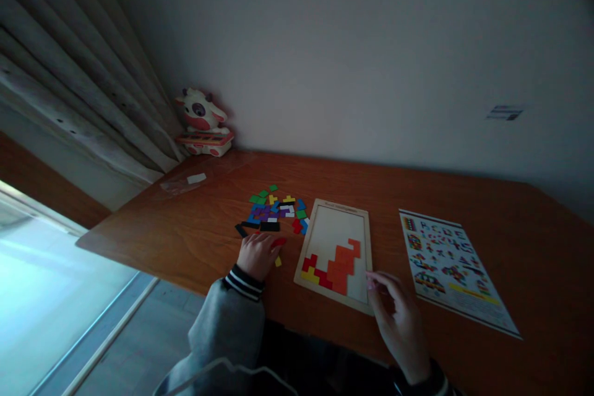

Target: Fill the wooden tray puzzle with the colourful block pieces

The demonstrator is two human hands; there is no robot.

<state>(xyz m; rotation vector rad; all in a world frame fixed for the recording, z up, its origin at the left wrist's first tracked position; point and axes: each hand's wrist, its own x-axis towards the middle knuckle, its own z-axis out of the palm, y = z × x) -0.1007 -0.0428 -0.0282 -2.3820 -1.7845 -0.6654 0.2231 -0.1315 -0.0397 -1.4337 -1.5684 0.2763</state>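
Note:
A wooden tray [301, 260] lies on the table, holding orange pieces [341, 266], red pieces [323, 278] and a yellow piece [310, 274] in its lower part. My left hand [258, 255] is left of the tray, its fingers closed on a red piece [279, 242]. A loose yellow piece [278, 261] lies just right of that hand. My right hand [394, 309] is at the tray's lower right edge, thumb and forefinger brought together near the rim; anything between them is too small to make out. Beyond my left hand lie several loose coloured pieces [270, 226].
A printed pattern sheet [452, 263] lies right of the tray. A cow toy with a keyboard [204, 124] stands at the back left corner, near a clear plastic bag [176, 187]. The wall runs along the table's back edge [325, 161].

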